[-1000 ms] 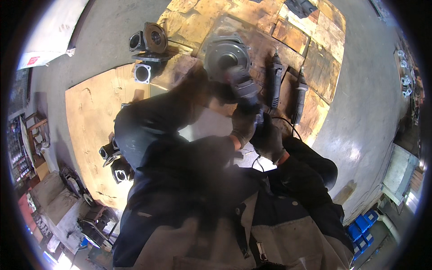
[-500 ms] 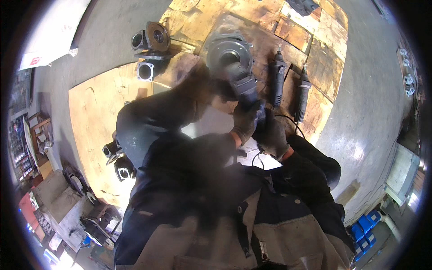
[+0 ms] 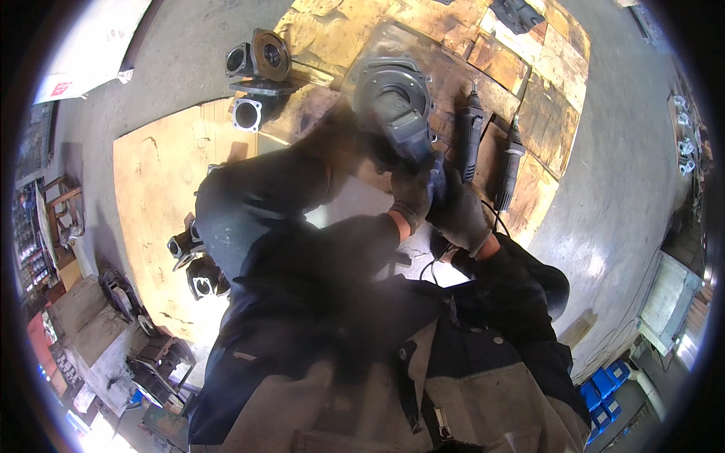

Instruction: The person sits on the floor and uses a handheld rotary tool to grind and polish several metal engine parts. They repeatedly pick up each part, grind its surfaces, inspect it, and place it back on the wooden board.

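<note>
Both gloved hands close around a grey power tool [image 3: 411,136], an angle-grinder shape whose head rests on a round metal housing [image 3: 389,90]. The left hand [image 3: 411,198] grips the tool's body just behind the head; the right hand [image 3: 459,219] clamps the rear of the body, beside the left and nearer the person. The housing lies flat on stained wooden boards [image 3: 453,60]. It looks like cast metal, dull grey, with a flanged rim and a dark central bore. It is probably heavy and rigid, best taken by the flange with two hands, not by the bore. The tool seems stiff and hard-shelled, suited to a two-handed grip along the body. Right of the housing lie two slim dark rotary tools [image 3: 472,140], side by side. Left of the housing sit rusty cast pipe fittings [image 3: 260,64] with round openings.
</note>
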The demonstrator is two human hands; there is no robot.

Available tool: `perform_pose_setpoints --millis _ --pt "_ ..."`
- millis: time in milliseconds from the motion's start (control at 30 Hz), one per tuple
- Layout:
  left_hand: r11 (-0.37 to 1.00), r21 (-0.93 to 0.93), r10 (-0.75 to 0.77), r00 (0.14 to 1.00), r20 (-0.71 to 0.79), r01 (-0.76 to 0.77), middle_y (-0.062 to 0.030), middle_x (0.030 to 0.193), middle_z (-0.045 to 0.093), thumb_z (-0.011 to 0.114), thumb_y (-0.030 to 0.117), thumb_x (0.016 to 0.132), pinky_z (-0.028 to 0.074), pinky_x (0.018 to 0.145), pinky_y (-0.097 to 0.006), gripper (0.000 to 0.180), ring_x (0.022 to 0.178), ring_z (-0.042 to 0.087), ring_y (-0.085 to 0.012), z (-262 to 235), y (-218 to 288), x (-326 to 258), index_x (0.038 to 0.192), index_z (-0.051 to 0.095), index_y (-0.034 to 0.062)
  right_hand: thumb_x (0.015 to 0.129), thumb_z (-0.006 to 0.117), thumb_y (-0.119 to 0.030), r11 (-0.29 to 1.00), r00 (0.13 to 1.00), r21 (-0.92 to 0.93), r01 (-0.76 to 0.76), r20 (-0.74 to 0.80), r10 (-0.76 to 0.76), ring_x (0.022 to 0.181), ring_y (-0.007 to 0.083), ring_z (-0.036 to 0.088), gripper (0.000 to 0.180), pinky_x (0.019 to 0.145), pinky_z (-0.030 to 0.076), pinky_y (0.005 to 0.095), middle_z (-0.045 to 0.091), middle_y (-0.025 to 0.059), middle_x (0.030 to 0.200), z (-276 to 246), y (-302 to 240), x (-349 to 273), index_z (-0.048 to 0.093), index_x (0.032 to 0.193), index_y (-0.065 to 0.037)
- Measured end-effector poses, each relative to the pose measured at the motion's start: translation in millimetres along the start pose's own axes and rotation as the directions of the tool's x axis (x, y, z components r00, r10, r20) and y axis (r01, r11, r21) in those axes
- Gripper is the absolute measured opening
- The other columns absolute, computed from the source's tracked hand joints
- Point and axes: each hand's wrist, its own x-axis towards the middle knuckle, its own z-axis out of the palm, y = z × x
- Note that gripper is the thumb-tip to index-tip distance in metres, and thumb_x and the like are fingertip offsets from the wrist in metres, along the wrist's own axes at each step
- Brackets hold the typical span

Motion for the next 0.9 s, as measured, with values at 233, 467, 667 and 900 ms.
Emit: perform_pose_setpoints --millis 233,467,667,900 --pt "0.991 -0.133 -0.013 0.999 -0.05 0.006 -0.0048 0.099 0.071 0.077 0.028 0.093 0.051 0.087 -0.035 0.036 0.092 0.063 -0.0194 -8.5 10.2 50.4 0.112 0.07 -0.0014 0.084 0.081 -0.033 0.944 0.925 -0.022 -0.329 0.191 0.327 0.097 0.0508 0.068 0.06 0.08 0.055 0.0532 0.071 0.0302 0.099 1.8 -2.3 48.4 0.051 0.126 -0.004" --pt "0.987 -0.014 -0.159 0.987 -0.017 0.159 -0.0117 0.104 0.074 0.081 0.037 0.087 0.051 0.09 -0.039 0.047 0.097 0.069 -0.0271 3.0 52.7 34.6 0.116 0.069 0.0019 0.08 0.087 -0.037 0.893 0.895 0.087 -0.442 0.112 0.432 0.106 0.0466 0.068 0.072 0.086 0.055 0.0497 0.072 0.0275 0.108 3.2 -2.1 21.8 0.051 0.132 -0.004" --pt "0.957 0.045 -0.288 0.958 0.016 0.287 -0.0154 0.103 0.075 0.078 0.039 0.089 0.051 0.089 -0.04 0.044 0.096 0.07 -0.0305 -1.0 37.9 35.4 0.11 0.071 0.0006 0.079 0.087 -0.037 0.921 0.913 0.042 -0.387 0.162 0.375 0.106 0.0469 0.068 0.074 0.086 0.055 0.0501 0.072 0.0277 0.108 8.5 13.9 21.4 0.05 0.135 -0.004" --pt "0.853 -0.208 -0.483 0.875 0.034 0.479 -0.0027 0.096 0.073 0.083 0.028 0.086 0.05 0.081 -0.034 0.031 0.085 0.064 -0.0172 0.9 51.7 35.2 0.099 0.075 0.0003 0.085 0.08 -0.036 0.91 0.897 -0.015 -0.415 0.159 0.412 0.098 0.0509 0.068 0.063 0.083 0.055 0.0543 0.072 0.0296 0.1 5.7 3.8 25.6 0.049 0.129 -0.004"
